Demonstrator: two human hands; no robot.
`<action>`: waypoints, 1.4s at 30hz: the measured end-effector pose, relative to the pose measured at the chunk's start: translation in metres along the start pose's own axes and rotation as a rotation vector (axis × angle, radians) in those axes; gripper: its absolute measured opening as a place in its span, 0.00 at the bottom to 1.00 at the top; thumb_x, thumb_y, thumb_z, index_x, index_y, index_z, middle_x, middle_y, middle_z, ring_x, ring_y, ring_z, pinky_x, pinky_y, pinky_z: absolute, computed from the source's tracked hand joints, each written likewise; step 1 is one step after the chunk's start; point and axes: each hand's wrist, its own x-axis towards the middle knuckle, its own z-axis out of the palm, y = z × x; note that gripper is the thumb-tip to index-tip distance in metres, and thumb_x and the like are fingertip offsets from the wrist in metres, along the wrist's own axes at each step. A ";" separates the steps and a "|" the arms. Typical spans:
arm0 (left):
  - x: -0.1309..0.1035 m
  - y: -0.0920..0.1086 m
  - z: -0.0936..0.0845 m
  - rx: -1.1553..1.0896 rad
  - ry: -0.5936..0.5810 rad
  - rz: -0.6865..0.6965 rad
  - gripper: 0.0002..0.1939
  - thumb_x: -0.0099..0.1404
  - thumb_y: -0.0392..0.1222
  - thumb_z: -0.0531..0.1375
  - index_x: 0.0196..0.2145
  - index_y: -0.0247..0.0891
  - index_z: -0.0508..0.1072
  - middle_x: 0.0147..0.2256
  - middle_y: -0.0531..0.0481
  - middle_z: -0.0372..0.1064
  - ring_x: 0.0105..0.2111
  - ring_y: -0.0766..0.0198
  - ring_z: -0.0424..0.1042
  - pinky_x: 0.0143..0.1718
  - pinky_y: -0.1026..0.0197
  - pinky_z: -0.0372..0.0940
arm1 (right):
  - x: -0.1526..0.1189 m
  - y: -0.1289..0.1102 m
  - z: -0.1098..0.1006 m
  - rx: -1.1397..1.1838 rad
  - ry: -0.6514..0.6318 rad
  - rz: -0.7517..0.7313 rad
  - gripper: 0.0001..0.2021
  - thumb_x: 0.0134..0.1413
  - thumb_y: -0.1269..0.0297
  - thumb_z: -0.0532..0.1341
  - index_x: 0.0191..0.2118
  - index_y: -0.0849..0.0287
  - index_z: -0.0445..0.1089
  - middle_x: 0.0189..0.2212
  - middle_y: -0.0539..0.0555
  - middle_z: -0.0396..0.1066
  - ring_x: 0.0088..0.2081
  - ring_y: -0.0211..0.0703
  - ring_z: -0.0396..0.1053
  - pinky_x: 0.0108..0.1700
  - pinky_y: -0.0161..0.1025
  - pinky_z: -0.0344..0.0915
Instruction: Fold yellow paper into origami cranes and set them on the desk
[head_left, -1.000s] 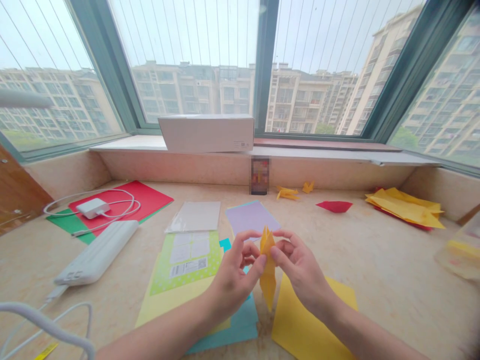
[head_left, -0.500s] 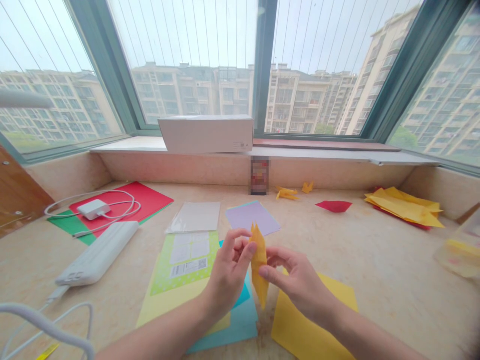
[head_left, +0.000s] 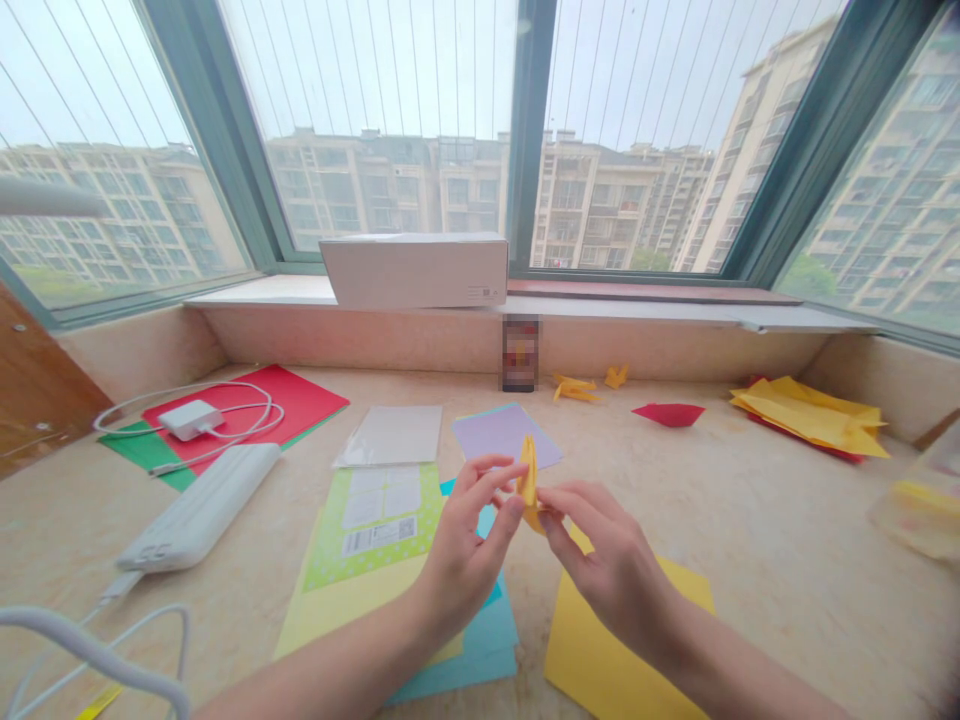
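Observation:
A small folded piece of yellow origami paper [head_left: 529,470] stands nearly upright between my hands, raised over the worktop. My left hand [head_left: 476,525] pinches it from the left with thumb and fingers. From the right, the thumb and fingers of my right hand [head_left: 607,545] close on its lower end, and the fingertips partly hide that end. A flat yellow sheet [head_left: 600,655] lies beneath my right forearm. Under my left arm are a pale yellow sheet [head_left: 322,610], blue sheets [head_left: 480,650] and a green dotted packet [head_left: 375,520].
Purple paper [head_left: 502,435] lies ahead. A red folded piece [head_left: 669,414], small yellow folded pieces [head_left: 574,388] and stacked yellow papers [head_left: 810,410] sit at the back right. At left are a white power bank [head_left: 199,510], a charger [head_left: 191,418] and red paper [head_left: 300,405]. A white box [head_left: 416,272] rests on the sill.
The yellow origami has been turned and its lower end brought up, so it looks shorter and narrower. My right hand has moved slightly up, its fingers now closer to my left hand.

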 end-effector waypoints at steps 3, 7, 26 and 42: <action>0.000 0.002 0.001 -0.035 -0.020 -0.044 0.16 0.68 0.45 0.59 0.52 0.44 0.73 0.53 0.43 0.64 0.44 0.59 0.69 0.48 0.56 0.65 | 0.002 0.002 -0.006 -0.189 -0.027 -0.146 0.14 0.63 0.75 0.56 0.52 0.57 0.68 0.39 0.56 0.74 0.40 0.45 0.70 0.43 0.44 0.66; 0.002 0.006 0.005 -0.338 -0.076 -0.217 0.17 0.67 0.47 0.61 0.51 0.38 0.73 0.45 0.43 0.72 0.46 0.56 0.71 0.50 0.54 0.64 | 0.005 0.001 -0.012 -0.310 -0.158 -0.289 0.18 0.64 0.75 0.55 0.57 0.60 0.65 0.38 0.57 0.74 0.39 0.47 0.70 0.42 0.46 0.67; 0.004 0.007 0.010 -0.521 -0.012 -0.415 0.13 0.64 0.47 0.63 0.41 0.34 0.72 0.38 0.45 0.76 0.36 0.60 0.75 0.40 0.57 0.71 | 0.004 0.007 -0.010 0.108 -0.025 -0.028 0.08 0.62 0.70 0.60 0.42 0.53 0.74 0.35 0.52 0.78 0.37 0.45 0.74 0.42 0.44 0.68; 0.000 0.002 0.011 -0.429 -0.131 -0.347 0.13 0.61 0.46 0.66 0.38 0.35 0.72 0.36 0.45 0.74 0.36 0.61 0.73 0.40 0.57 0.70 | 0.006 0.002 0.006 0.435 0.051 0.564 0.14 0.58 0.54 0.62 0.41 0.58 0.75 0.31 0.55 0.76 0.34 0.45 0.71 0.38 0.42 0.67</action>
